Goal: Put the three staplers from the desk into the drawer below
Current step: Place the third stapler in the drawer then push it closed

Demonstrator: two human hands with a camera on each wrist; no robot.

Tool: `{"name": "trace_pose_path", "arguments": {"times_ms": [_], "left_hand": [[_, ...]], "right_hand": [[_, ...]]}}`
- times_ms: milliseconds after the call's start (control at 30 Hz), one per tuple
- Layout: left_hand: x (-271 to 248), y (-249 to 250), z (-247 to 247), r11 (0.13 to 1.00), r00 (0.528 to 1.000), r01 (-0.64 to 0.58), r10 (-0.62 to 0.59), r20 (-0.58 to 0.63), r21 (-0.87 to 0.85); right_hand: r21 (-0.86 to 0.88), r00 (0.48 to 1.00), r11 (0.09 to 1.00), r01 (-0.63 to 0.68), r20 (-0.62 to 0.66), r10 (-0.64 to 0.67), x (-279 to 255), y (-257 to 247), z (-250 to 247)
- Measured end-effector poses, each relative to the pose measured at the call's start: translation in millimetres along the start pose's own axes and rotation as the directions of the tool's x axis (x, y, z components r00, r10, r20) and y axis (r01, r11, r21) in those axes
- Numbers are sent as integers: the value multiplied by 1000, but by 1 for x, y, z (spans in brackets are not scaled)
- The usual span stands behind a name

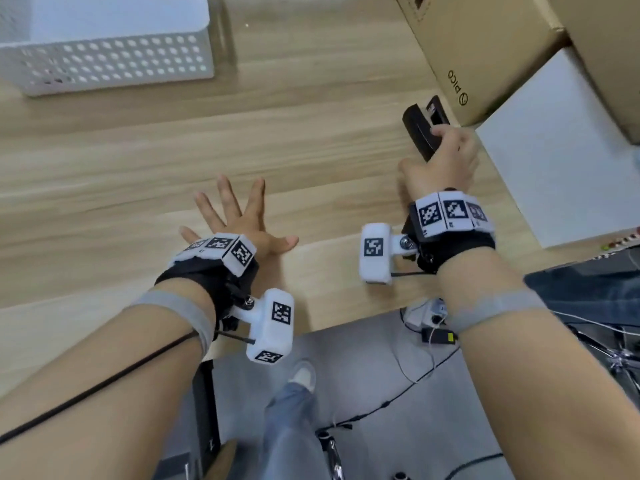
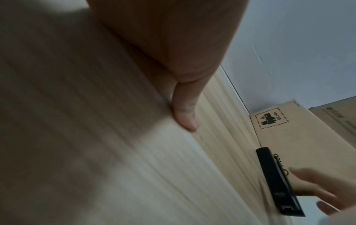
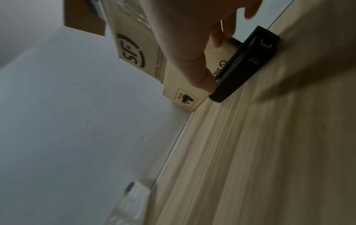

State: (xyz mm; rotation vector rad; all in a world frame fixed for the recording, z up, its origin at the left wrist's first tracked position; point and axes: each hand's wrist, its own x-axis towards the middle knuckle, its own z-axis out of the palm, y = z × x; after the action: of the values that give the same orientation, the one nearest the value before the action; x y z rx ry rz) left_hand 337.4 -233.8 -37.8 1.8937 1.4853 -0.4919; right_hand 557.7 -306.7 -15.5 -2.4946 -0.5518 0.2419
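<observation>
A single black stapler (image 1: 417,129) lies on the wooden desk (image 1: 138,168) at the right, close against a cardboard box (image 1: 478,46). My right hand (image 1: 440,154) curls over its near end, fingers on the far side and thumb on the near side. In the right wrist view the fingers (image 3: 202,79) touch the stapler (image 3: 244,64), which still rests on the desk. My left hand (image 1: 239,216) lies flat on the desk with its fingers spread, holding nothing. The left wrist view shows its thumb (image 2: 185,115) on the wood and the stapler (image 2: 275,175) far off. No other stapler or drawer is in view.
A white perforated basket (image 1: 104,64) stands at the back left. A white box (image 1: 561,150) sits to the right of the stapler. Below the desk's front edge are the floor, cables (image 1: 398,400), and my leg and shoe (image 1: 301,375).
</observation>
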Motion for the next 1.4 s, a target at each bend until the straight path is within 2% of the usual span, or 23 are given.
{"name": "trace_pose_path", "arguments": {"times_ms": [100,167,333,400,467,533,633,700,767,867,1000,1067,1167,1267,1400], "left_hand": [[2,0,-3,1000,1000,3,-4,23,26],[2,-1,-3,1000,1000,8,-8,24,30],[1,1,-2,999,1000,13,-14,19,53],[1,1,-2,998,1000,15,-17,23,60],[2,0,-1,999,1000,12,-13,21,51],[2,-1,1,999,1000,1,-1,5,41],[-3,-8,4,998,997,-51,49,-65,-31],[-8,-22,7,973,980,-139,108,-169,-187],[-15,-43,11,895,944,-259,154,-292,-363],[-36,-80,22,684,918,-373,171,-358,-627],[-75,-133,27,476,938,-343,125,-324,-810],[-99,-162,26,422,950,-312,116,-291,-851],[-129,-219,28,463,961,-274,157,-226,-843],[-144,-290,37,581,978,-194,177,-110,-790],[-160,-371,56,666,999,-40,44,-14,-745]], "right_hand": [[-27,991,992,-120,57,121,23,6,4],[-8,982,987,-157,102,157,27,11,7],[51,996,998,-36,88,31,22,20,12],[136,994,991,-18,111,3,16,20,11],[309,985,947,-84,169,32,2,17,11],[464,968,867,-180,241,72,-17,13,14],[620,908,705,-345,411,83,-49,7,19],[711,858,545,-444,512,31,-74,3,21],[744,823,452,-492,567,-36,-102,-2,22],[732,777,429,-529,621,-102,-148,-10,30],[690,705,467,-553,686,-180,-214,-30,42],[675,650,501,-542,714,-259,-248,-39,45],[634,540,547,-546,766,-349,-304,-51,54],[612,478,525,-592,791,-383,-362,-63,69],[526,366,569,-632,850,-379,-426,-74,89]]}}
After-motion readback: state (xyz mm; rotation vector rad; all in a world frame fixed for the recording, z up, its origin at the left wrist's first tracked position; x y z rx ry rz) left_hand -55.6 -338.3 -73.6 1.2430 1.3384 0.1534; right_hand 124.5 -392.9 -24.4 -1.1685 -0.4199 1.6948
